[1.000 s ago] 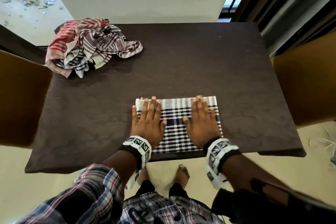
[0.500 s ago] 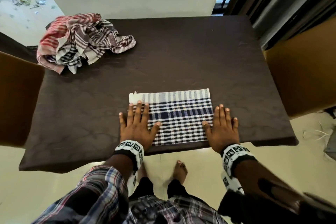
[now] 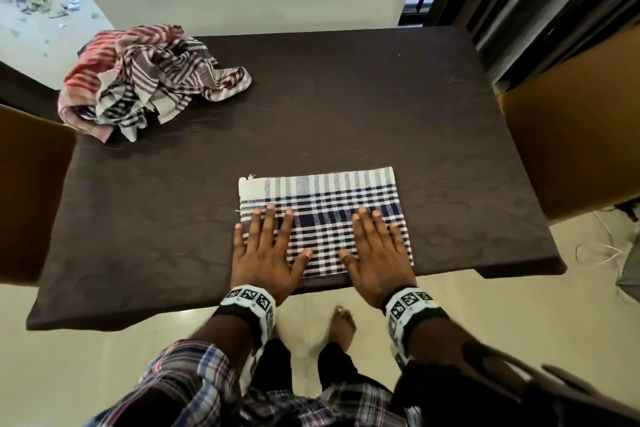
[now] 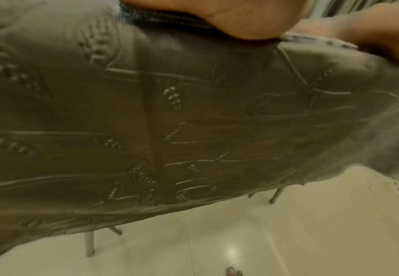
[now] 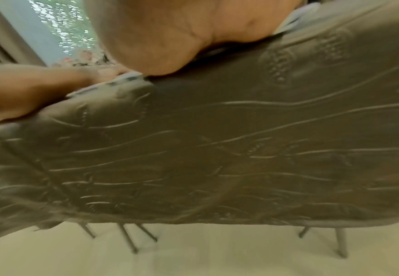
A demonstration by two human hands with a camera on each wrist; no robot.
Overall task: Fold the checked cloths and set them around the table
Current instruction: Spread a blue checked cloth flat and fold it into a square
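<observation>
A folded blue-and-white checked cloth (image 3: pixel 323 204) lies flat at the near edge of the dark brown table (image 3: pixel 346 107). My left hand (image 3: pixel 265 246) presses flat on its left part with straight, spread fingers. My right hand (image 3: pixel 375 246) presses flat on its right part the same way. A heap of crumpled checked cloths (image 3: pixel 145 76), red, maroon and black, sits at the far left corner. In both wrist views only the heel of each palm (image 4: pixel 241 20) (image 5: pixel 170 37) shows, above the embossed drape of the tablecloth (image 4: pixel 193 130) (image 5: pixel 217 149).
Brown chair backs stand at the left side (image 3: pixel 31 191) and the right side (image 3: pixel 571 135) of the table. Metal legs (image 5: pixel 340 242) stand on the pale tiled floor under the table. My bare foot (image 3: pixel 341 322) is below the near edge. White cables (image 3: pixel 602 250) lie on the floor at right.
Both hands slid from the cloth's far edge out to its near side edges, then came back inward onto the cloth. The cloth stays flat in place.
</observation>
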